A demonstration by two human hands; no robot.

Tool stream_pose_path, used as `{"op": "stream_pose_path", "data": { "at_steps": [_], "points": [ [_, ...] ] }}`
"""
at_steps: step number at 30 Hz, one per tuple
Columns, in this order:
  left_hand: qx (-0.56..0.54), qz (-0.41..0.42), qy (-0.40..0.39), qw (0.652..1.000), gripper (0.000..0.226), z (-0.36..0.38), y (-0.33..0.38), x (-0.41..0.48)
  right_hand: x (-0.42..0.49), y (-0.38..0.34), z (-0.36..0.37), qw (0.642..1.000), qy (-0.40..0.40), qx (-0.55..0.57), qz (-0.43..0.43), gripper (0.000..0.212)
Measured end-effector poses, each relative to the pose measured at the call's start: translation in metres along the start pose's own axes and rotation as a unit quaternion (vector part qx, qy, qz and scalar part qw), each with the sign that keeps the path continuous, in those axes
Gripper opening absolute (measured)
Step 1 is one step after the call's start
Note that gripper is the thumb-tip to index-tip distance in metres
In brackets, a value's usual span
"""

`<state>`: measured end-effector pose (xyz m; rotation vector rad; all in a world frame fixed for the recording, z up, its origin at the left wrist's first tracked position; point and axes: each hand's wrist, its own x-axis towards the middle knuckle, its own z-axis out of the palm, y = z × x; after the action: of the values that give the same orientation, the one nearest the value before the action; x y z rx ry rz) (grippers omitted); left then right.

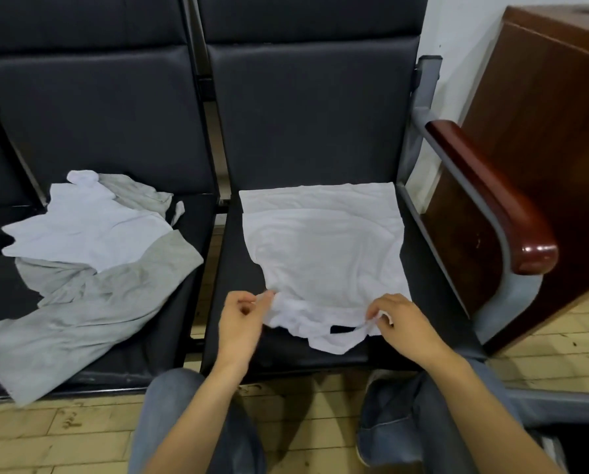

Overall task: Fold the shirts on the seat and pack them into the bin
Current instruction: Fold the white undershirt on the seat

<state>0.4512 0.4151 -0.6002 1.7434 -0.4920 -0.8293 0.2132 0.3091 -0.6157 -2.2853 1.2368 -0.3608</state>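
A white shirt (pixel 323 248) lies spread on the right black seat (pixel 433 302), its collar end bunched toward me. My left hand (pixel 240 323) pinches the near left edge of the white shirt. At the near right edge, by the neckline, my right hand (pixel 402 323) pinches the same shirt. On the left seat (pixel 169 323) a grey shirt (pixel 81 316) lies crumpled, with a second white shirt (pixel 87 227) heaped on top of it. No bin is in view.
A wooden armrest (pixel 491 196) on a grey metal frame borders the right seat. A brown wooden cabinet (pixel 539 131) stands to the right of it. My knees in jeans are below the seat edge, over a pale wooden floor (pixel 46 436).
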Motion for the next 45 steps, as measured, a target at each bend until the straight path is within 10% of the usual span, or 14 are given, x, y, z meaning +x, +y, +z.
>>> {"op": "stream_pose_path", "data": {
  "at_steps": [3,7,15,22,24,28,32,38,45],
  "points": [
    [-0.097,-0.060,0.031,0.993,0.015,-0.017,-0.005,0.006,-0.008,0.003,-0.004,0.988,0.096,0.090,0.076,0.017],
    [0.191,0.029,-0.006,0.981,0.031,-0.010,-0.030,0.021,0.000,0.004,0.009,0.993,0.038,0.060,0.096,0.031],
    [0.540,0.111,-0.057,0.832,0.031,0.024,-0.022,0.040,0.026,0.009,0.025,0.986,-0.047,-0.081,0.136,0.041],
    [0.620,0.086,-0.233,0.744,0.031,-0.004,-0.006,-0.001,0.063,0.005,0.003,0.968,-0.133,-0.118,0.176,0.045],
    [0.578,0.041,-0.258,0.773,0.036,-0.009,0.006,-0.003,0.070,0.009,0.001,0.970,-0.140,-0.106,0.170,0.046],
    [0.464,0.032,-0.068,0.883,0.043,0.006,0.009,0.039,0.071,0.023,0.008,0.989,-0.060,-0.059,0.125,0.040],
    [0.431,-0.084,-0.039,0.897,0.070,0.044,0.006,0.065,0.075,0.031,0.014,0.984,0.044,0.047,0.164,0.044],
    [0.164,0.065,-0.046,0.983,0.019,0.066,-0.003,0.061,0.079,0.042,0.010,0.986,0.053,-0.059,0.149,0.037],
    [-0.097,-0.052,0.017,0.994,0.016,0.050,0.004,0.056,0.077,0.040,0.008,0.985,0.033,-0.085,0.146,0.033]
  ]
}}
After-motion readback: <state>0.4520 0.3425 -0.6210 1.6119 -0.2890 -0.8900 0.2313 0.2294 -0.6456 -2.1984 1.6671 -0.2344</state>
